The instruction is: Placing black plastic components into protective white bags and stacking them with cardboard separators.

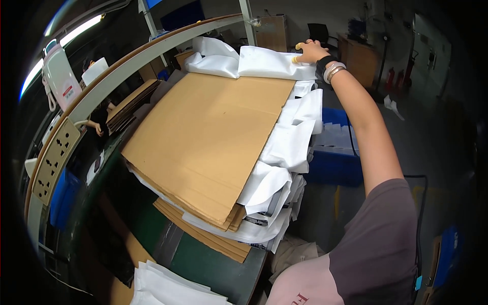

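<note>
My right hand (312,52), with yellow covers on its fingertips, reaches to the far right corner of a tall stack. Its thumb lies on the front of a white pouch (269,62) and another finger is over the top edge, gripping that end. A second white pouch (211,63) lies to its left along the far edge. Beneath them is a large brown cardboard sheet (208,137), topping the stack. More white pouches (287,145) stick out along the right side between cardboard layers. My left hand is out of view.
The stack rests on a green table (218,274). White sheets (168,287) lie near the front. A rail with a power strip (56,157) runs along the left. Blue bins (335,165) stand at right. Another person's hand (96,127) shows beside stacked cardboard (129,104).
</note>
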Action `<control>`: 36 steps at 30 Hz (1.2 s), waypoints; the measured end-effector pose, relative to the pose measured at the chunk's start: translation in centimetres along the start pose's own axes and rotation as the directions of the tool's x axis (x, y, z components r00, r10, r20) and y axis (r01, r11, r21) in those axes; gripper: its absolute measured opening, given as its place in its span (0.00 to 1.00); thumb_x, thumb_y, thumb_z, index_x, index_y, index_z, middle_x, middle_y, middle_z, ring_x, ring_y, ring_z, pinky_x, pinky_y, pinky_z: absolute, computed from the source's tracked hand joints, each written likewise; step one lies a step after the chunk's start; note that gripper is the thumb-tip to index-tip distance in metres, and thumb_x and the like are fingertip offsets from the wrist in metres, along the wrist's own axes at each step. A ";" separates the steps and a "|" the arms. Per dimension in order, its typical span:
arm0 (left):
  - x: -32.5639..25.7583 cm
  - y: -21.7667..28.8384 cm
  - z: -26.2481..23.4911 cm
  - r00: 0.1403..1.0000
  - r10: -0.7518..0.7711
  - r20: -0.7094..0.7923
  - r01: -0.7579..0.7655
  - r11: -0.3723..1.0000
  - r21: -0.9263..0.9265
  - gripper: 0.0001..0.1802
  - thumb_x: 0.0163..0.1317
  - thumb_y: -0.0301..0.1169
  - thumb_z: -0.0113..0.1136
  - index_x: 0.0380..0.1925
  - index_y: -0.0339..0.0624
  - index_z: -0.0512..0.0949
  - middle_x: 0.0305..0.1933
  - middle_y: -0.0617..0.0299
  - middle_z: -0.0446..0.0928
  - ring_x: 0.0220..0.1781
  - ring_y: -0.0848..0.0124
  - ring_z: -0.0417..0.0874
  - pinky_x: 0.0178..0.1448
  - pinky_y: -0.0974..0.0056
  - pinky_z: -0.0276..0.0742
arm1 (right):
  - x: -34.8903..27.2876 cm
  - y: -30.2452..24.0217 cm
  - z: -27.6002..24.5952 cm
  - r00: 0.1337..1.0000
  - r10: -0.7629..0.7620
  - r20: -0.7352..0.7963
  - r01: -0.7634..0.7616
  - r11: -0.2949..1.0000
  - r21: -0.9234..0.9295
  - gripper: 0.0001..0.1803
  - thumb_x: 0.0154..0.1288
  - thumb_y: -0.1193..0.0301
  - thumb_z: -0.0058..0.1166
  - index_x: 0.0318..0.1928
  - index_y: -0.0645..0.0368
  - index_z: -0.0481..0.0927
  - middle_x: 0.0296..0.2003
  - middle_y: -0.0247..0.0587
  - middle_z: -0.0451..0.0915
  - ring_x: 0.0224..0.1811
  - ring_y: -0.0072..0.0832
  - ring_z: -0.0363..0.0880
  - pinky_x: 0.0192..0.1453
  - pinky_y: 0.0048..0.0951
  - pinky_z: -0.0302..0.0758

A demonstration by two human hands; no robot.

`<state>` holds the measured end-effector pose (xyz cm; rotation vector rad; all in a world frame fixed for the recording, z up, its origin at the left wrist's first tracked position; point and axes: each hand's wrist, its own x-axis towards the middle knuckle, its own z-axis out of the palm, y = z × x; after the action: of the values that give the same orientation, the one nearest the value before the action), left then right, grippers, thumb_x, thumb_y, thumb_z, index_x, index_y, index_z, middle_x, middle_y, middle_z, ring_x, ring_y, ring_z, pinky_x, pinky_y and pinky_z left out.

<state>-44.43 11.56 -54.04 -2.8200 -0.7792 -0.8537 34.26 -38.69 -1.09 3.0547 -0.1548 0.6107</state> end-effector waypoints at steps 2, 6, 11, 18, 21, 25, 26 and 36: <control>-5.4 -5.2 5.4 0.983 0.100 -0.153 -0.092 0.994 0.057 0.47 0.43 0.45 0.71 0.61 0.33 0.62 0.61 0.36 0.62 0.64 0.42 0.58 0.68 0.42 0.50 | 1.2 0.2 0.7 0.989 0.077 0.126 -0.102 0.973 0.205 0.48 0.45 0.37 0.56 0.64 0.49 0.68 0.67 0.48 0.60 0.68 0.46 0.59 0.69 0.42 0.57; -8.5 -9.4 6.7 0.998 0.041 0.042 -0.042 0.999 0.015 0.46 0.42 0.46 0.71 0.60 0.36 0.64 0.60 0.38 0.64 0.63 0.42 0.61 0.67 0.42 0.53 | 2.3 3.7 3.2 0.962 -0.046 0.270 -0.093 0.872 0.480 0.47 0.44 0.36 0.57 0.58 0.58 0.75 0.61 0.54 0.69 0.64 0.41 0.66 0.65 0.33 0.61; 4.0 2.3 -0.8 0.941 -0.049 0.334 0.091 0.990 -0.111 0.44 0.42 0.47 0.71 0.59 0.39 0.66 0.59 0.39 0.66 0.61 0.42 0.65 0.65 0.41 0.57 | 2.5 5.6 5.0 0.955 -0.108 0.275 -0.113 0.726 0.678 0.42 0.46 0.40 0.59 0.54 0.58 0.77 0.57 0.51 0.73 0.59 0.39 0.71 0.61 0.32 0.64; 17.2 18.2 -17.7 0.952 -0.235 0.195 0.269 0.947 -0.175 0.41 0.42 0.44 0.70 0.57 0.39 0.69 0.59 0.41 0.66 0.61 0.42 0.65 0.66 0.40 0.56 | 3.8 3.0 5.4 0.919 -0.090 0.384 -0.282 0.530 0.800 0.21 0.52 0.55 0.64 0.41 0.55 0.80 0.36 0.32 0.80 0.35 0.22 0.75 0.39 0.24 0.71; 17.4 18.5 -18.4 0.913 -0.323 0.248 0.372 0.911 -0.181 0.41 0.41 0.44 0.71 0.56 0.37 0.70 0.61 0.40 0.64 0.63 0.41 0.62 0.67 0.40 0.54 | 3.0 4.8 4.8 0.927 -0.202 0.317 -0.201 0.447 0.872 0.21 0.52 0.56 0.65 0.41 0.55 0.80 0.35 0.32 0.80 0.34 0.23 0.76 0.40 0.25 0.73; 16.6 18.9 -19.2 0.839 -0.375 0.394 0.411 0.911 -0.008 0.43 0.40 0.44 0.71 0.54 0.29 0.69 0.63 0.36 0.59 0.65 0.40 0.57 0.68 0.40 0.49 | 3.0 7.1 6.3 0.907 -0.236 0.349 -0.268 0.317 0.910 0.21 0.55 0.64 0.63 0.48 0.59 0.79 0.42 0.36 0.80 0.43 0.26 0.77 0.49 0.26 0.73; 16.3 18.6 -18.8 0.830 -0.373 0.415 0.394 0.918 0.037 0.43 0.40 0.44 0.71 0.53 0.27 0.69 0.64 0.36 0.59 0.65 0.40 0.57 0.68 0.40 0.49 | 2.6 7.5 6.2 0.896 -0.178 0.407 -0.362 0.239 0.901 0.18 0.60 0.66 0.59 0.50 0.58 0.78 0.41 0.34 0.81 0.40 0.23 0.79 0.46 0.25 0.76; 16.9 19.0 -18.3 0.917 -0.318 0.240 0.327 0.945 -0.001 0.49 0.37 0.48 0.71 0.60 0.38 0.64 0.58 0.46 0.67 0.62 0.48 0.64 0.66 0.44 0.56 | 5.4 4.1 6.2 0.946 -0.128 0.297 -0.072 0.812 0.579 0.26 0.52 0.58 0.59 0.51 0.58 0.80 0.51 0.44 0.78 0.51 0.31 0.75 0.53 0.34 0.70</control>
<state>-31.95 -1.58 -28.51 -2.9104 -1.3048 -0.5735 41.19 -43.49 -4.72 3.7343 0.1026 0.1519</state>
